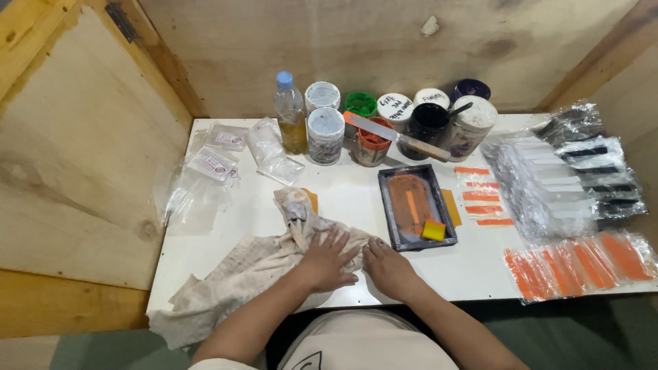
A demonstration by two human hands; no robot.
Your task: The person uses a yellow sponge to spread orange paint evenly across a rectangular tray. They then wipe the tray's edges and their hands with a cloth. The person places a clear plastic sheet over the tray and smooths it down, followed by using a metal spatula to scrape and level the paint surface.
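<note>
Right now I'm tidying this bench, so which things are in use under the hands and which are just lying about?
In use:
left hand, flat on the rag
right hand, at the rag's edge beside the dark tray

Lying about:
jars
bottle
knife across the jars
clear bags
orange strips
wrapped packs

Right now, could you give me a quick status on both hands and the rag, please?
Left hand flat on rag. Right hand on table beside it, empty. Dark tray just ahead of right hand.
</note>
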